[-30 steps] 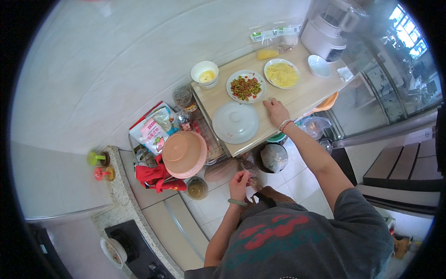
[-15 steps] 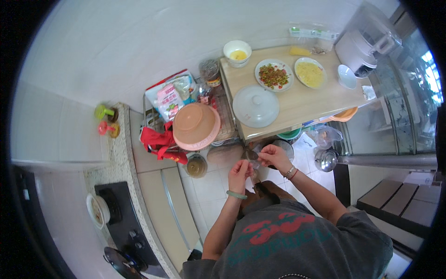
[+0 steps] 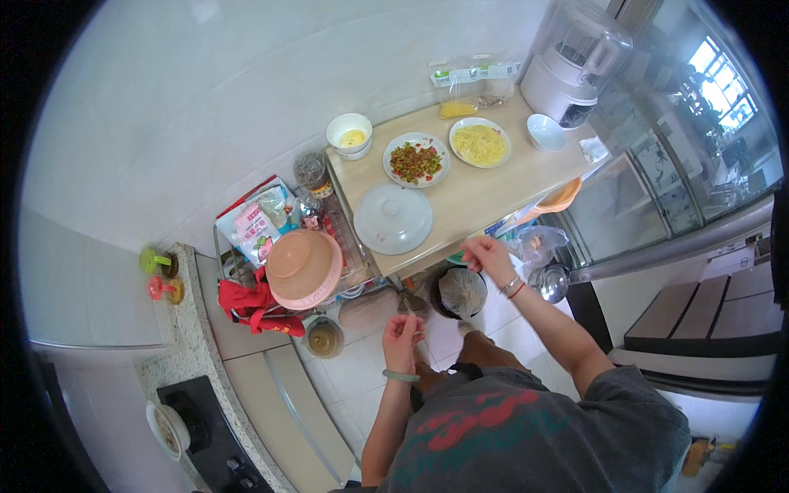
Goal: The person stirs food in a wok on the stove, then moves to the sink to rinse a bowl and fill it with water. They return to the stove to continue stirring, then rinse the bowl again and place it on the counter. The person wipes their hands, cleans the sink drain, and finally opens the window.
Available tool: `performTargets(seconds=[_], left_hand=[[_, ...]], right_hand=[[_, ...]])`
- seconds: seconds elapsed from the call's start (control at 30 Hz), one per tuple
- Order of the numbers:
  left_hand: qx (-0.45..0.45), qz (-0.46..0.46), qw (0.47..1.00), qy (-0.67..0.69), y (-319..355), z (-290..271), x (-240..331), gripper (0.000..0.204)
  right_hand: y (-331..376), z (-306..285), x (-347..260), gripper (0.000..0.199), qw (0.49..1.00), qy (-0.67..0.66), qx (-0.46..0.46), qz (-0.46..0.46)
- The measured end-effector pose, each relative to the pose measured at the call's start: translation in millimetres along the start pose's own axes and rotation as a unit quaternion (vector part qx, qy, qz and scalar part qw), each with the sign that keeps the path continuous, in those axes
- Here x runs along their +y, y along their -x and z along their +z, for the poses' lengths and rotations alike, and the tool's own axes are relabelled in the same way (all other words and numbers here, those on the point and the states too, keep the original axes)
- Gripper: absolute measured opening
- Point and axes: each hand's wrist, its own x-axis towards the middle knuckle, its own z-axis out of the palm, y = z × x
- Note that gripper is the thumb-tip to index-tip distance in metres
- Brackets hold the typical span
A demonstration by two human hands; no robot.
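Wooden tabletop [image 3: 493,191]: spread at 12 o'clock of the right hand [image 3: 486,256]; near edge ran 8-to-2.
Dark lined bin [image 3: 437,299]: round-mouthed, no long axis; 7 o'clock from the right hand, the nearer one, 2 o'clock from the left hand [image 3: 403,333].
Knobbed domed lid [image 3: 393,218]: on the tabletop, right hand's 10 o'clock.
Right fingers: half-curled, blurred; hold unclear.
Left fingers: bunched, tips toward 12; any pinched scrap indiscernible.

R hand [image 3: 489,260] nr table [image 3: 485,193] edge, L hand [image 3: 401,338] part-curled, wh. lid [image 3: 393,220] beside food plate [image 3: 440,173].

Hob [image 3: 215,438] and plated food [image 3: 415,163] show a kitchen.
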Motion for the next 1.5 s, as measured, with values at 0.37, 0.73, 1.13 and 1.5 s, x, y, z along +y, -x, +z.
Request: performTargets(seconds=[0.37, 0.73, 1.13, 1.5], left_hand=[[0.025, 0.011, 0.996, 0.081, -18, 147, -83, 0.021], [0.102, -0.005, 0.99, 0.096, 18, 229, -130, 0.026], [0.067, -0.035, 0.991, 0.11, 5, 251, -142, 0.023], [0.176, 0.142, 0.962, 0.154, 61, 227, -100, 0.015]], right_hand=[[-122, -59, -16, 0.042, 0.791, 0.539, -0.096, -0.271], [-199, -90, 10, 0.038, 0.822, 0.403, -0.285, -0.285], [-243, -339, -30, 0.03, 0.97, -0.216, 0.046, 0.102], [-28, -182, -97, 0.025, 0.972, 0.015, -0.232, 0.037]])
